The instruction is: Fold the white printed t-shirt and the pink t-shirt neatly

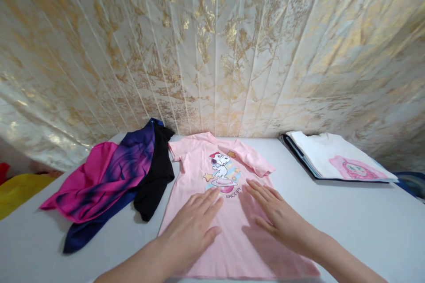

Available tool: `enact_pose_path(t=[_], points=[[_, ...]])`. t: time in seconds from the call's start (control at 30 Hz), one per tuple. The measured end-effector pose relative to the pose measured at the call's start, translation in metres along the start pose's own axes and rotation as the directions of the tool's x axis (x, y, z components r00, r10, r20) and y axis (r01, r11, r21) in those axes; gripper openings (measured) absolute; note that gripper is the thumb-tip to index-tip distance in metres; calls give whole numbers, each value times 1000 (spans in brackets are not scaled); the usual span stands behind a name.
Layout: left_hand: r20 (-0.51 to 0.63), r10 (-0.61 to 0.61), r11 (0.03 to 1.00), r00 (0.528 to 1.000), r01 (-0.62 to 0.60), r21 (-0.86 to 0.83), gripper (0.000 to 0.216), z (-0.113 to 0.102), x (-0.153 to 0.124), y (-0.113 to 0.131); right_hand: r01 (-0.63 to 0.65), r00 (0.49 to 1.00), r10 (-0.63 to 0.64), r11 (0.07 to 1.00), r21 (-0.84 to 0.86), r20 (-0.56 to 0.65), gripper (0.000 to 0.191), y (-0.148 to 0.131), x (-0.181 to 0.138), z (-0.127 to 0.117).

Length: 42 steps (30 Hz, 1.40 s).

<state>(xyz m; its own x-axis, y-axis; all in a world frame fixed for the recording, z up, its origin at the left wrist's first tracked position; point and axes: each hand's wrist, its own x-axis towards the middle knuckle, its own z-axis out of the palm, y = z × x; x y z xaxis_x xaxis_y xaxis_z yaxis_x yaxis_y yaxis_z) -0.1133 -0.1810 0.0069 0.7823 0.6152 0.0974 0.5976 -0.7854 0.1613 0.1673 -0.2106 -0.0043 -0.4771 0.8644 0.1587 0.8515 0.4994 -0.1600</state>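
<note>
A pink T-shirt (212,247) lies spread out on the white table, its neck toward the curtain and its hem toward me. A cartoon dog print with stars and the word SNOOPY marks its chest. My left hand (195,221) is over the left half of the shirt, palm down, fingers stretched out near the print. Over the right half is my right hand (274,212), also flat with its fingers extended, casting a shadow on the cloth. Neither hand grips the fabric; whether the palms touch it I cannot tell.
A crumpled pink, purple and black garment (133,163) lies left of the shirt on the white table (348,221). At the back right is a stack of folded clothes (318,150), a white one on top. Yellow cloth (23,192) shows at far left. A gold-patterned curtain (212,53) hangs behind.
</note>
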Motion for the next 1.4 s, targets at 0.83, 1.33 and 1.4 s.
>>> enact_pose_path(t=[0.83,1.33,1.4], points=[[-185,366,901,912,-297,317,37,61,13,20,-216,976,216,973,-86,-15,56,66,115,22],[-109,182,961,977,-153,229,63,54,4,-9,146,989,-148,987,73,23,53,-11,208,40],[-125,161,968,979,-132,214,53,58,4,-9,22,1000,-22,999,40,-7,52,-16,224,47]])
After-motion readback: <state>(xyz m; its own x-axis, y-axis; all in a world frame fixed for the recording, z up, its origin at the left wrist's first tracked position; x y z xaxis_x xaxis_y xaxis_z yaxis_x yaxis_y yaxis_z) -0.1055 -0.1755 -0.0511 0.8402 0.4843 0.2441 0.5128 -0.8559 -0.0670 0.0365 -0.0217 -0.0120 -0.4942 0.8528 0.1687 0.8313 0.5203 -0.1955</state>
